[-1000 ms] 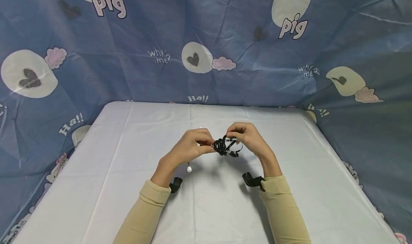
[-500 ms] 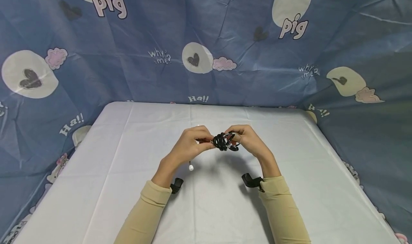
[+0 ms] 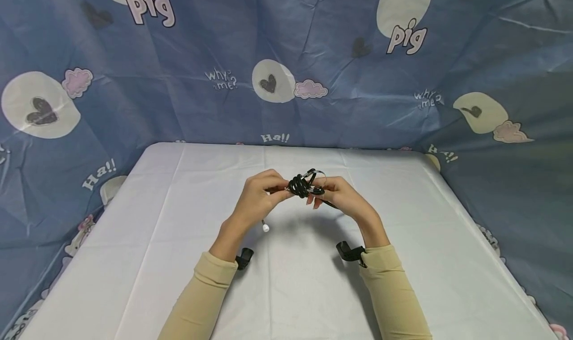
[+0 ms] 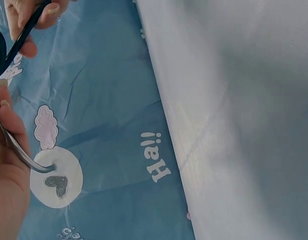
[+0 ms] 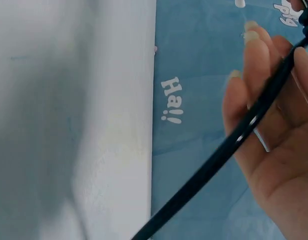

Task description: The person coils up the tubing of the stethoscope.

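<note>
A stethoscope with its black tubing wound in a small bundle [image 3: 299, 185] is held up between the two hands over the white table. My left hand [image 3: 259, 195] pinches it at the bundle's left side. Below that palm pokes a white ear tip [image 3: 265, 227]; in the left wrist view a curved metal ear tube [image 4: 25, 159] comes out past the palm. My right hand [image 3: 342, 194] holds the black tubing [image 5: 238, 135] between thumb and fingers at the bundle's right side. A length of it runs down across the palm in the right wrist view. The chest piece cannot be made out.
The white-covered table [image 3: 286, 290] spreads beneath both hands. A blue printed cloth [image 3: 286, 41] hangs behind it and along the sides. Black wrist cameras [image 3: 350, 252] sit at the cuffs of both sleeves.
Both hands have shifted, the left one up and leftward with the bundle. The bundle has turned, its loops now standing above the right fingers, and a stretch of tubing shows below the right hand.
</note>
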`<state>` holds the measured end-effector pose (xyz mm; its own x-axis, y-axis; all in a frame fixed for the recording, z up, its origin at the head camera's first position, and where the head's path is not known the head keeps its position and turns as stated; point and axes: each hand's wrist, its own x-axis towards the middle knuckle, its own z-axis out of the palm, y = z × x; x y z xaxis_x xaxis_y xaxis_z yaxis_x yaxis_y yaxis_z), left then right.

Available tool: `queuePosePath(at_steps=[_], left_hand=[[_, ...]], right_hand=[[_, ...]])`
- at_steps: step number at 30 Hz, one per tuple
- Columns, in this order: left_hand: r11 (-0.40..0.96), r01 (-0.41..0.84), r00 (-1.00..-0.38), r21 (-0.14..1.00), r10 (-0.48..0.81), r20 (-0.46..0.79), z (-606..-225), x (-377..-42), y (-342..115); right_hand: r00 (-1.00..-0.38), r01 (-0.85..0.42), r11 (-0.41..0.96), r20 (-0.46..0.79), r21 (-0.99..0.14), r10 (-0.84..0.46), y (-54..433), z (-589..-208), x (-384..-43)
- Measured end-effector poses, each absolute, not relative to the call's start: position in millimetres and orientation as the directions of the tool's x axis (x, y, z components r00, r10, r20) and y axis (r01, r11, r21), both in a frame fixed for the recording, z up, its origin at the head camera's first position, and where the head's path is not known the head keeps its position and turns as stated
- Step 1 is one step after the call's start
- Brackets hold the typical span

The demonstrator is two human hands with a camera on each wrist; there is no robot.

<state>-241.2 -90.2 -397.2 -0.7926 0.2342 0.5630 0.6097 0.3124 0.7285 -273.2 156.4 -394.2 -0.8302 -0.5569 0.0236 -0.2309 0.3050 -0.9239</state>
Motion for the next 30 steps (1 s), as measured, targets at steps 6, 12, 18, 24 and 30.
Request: queuePosePath(at_steps=[6,12,18,24,30], left_hand=[[0.365,0.606,-0.789,0.706,0.163,0.593,-398.1,-244.8,-99.1],[0.469,0.548,-0.806,0.693,0.073,0.587,-395.4,-246.5,-112.3],[0.519,0.527,-0.802,0.673,0.043,0.596,-394.4,-247.6,-116.5],[0.552,0.491,-0.819,0.674,0.029,0.573,-396.6,-248.4,-114.0],[0.591,0.471,-0.824,0.655,0.031,0.566,-397.9,-248.6,-111.5]], right_hand=[[-0.806,-0.26,0.346,0.005,-0.902,-0.592,158.8,-395.4,-272.4],[-0.805,-0.242,0.371,-0.028,-0.897,-0.592,158.2,-394.6,-270.3],[-0.806,-0.251,0.355,-0.009,-0.901,-0.592,157.1,-392.4,-268.2],[-0.815,-0.229,0.363,-0.026,-0.903,-0.579,155.0,-386.1,-263.1],[-0.798,-0.254,0.401,-0.044,-0.88,-0.602,153.7,-374.9,-255.6]])
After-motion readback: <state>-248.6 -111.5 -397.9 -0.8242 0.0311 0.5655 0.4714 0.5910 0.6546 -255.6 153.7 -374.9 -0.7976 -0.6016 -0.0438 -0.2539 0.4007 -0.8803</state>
